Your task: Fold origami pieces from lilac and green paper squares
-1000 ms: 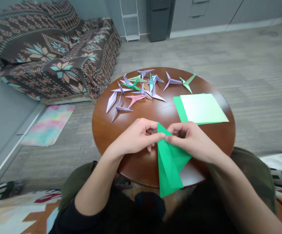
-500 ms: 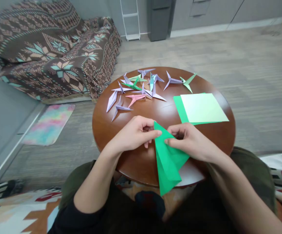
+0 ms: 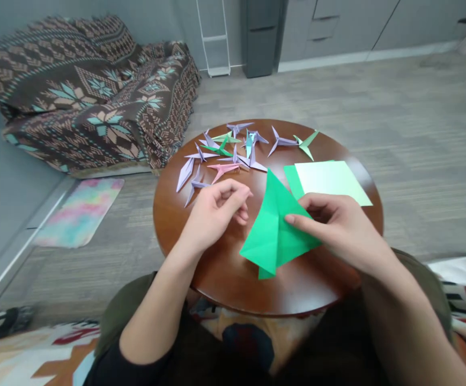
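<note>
A creased sheet of green origami paper, partly folded with flaps and a pointed top, is held up over the round table. My right hand pinches its right side, thumb on the near face and fingers behind. To the left of the paper, my left hand is apart from it. Its fingers are curled, with the thumb against the index finger and nothing visible between them. Just beyond that hand lies a folded purple paper piece, and a pink folded piece is close by.
The brown round table stands before my knees. Several folded paper pieces, mostly purple and green, are clustered at its far left. A pale green sheet overlaps green paper on the right. A patterned covered sofa is beyond, left.
My left hand has let go of the green paper and drawn back left. The paper, in my right hand, has swung up and opened out to show its creased face.
</note>
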### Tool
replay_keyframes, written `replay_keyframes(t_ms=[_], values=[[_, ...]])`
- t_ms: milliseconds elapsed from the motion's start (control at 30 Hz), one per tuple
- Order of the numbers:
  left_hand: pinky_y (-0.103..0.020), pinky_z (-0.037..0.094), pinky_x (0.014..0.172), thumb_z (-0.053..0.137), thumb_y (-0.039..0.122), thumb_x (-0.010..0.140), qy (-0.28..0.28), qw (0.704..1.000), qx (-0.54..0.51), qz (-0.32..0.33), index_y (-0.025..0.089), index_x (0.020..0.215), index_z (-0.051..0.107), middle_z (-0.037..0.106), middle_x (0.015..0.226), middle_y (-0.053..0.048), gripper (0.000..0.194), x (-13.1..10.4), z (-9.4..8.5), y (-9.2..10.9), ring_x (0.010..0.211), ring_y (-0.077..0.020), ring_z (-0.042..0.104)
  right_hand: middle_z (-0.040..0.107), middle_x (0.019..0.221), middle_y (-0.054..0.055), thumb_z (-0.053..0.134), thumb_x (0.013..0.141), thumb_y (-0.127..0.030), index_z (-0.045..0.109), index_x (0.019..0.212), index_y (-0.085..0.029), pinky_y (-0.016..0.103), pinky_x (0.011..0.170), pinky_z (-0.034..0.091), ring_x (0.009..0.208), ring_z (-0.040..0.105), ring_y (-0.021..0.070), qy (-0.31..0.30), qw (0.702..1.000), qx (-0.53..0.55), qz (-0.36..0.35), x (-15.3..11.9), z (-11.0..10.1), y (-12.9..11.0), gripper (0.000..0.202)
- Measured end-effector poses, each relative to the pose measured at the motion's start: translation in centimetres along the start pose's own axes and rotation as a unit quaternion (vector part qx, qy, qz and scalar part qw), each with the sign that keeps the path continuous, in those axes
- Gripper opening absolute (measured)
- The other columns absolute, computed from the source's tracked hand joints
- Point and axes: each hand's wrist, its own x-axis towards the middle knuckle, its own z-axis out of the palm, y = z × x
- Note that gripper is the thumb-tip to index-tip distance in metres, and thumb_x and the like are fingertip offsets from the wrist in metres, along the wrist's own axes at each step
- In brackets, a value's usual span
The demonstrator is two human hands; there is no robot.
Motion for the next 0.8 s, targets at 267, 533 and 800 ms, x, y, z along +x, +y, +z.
replay_keyframes(t_ms=[267, 533, 800], values=[[-0.025, 0.056, 0.077, 0.088, 0.038, 0.077, -0.049, 0.998, -0.011, -0.028, 0.016, 0.096, 0.072, 0.075, 0.091, -0.004, 0.033, -1.0, 1.9, 1.2, 0.082, -0.017, 0.07, 0.077, 0.085, 0.004, 0.072, 0.092, -0.029, 0.073, 0.085, -0.021, 0.031, 0.067, 0.052, 0.076, 0.068, 0.0208, 0.146, 0.976, -0.106, -0.119, -1.4, 0.6, -1.1, 0.01], [-0.026, 0.055, 0.072, 0.09, 0.025, 0.069, -0.033, 0.991, -0.119, -0.044, 0.015, 0.083, 0.074, 0.073, 0.077, 0.0, 0.024, -1.6, 4.1, -0.3, 0.072, -0.0152, 0.065, 0.078, 0.088, 0.005, 0.067, 0.093, -0.01, 0.069, 0.093, -0.02, 0.035, 0.079, 0.055, 0.082, 0.073, 0.0209, 0.226, 0.878, -0.281, -0.315, -2.7, 3.2, -1.4, 0.01], [-0.047, 0.055, 0.104, 0.078, 0.034, 0.072, -0.075, 0.92, -0.373, -0.091, 0.021, 0.119, 0.071, 0.077, 0.117, -0.011, 0.05, -1.9, 4.1, -0.1, 0.121, -0.0359, 0.07, 0.08, 0.121, 0.012, 0.056, 0.092, -0.004, 0.068, 0.122, -0.02, 0.054, 0.11, 0.05, 0.113, 0.074, 0.029, 0.179, 0.803, -0.371, -0.43, -1.8, 4.1, 0.0, 0.036]])
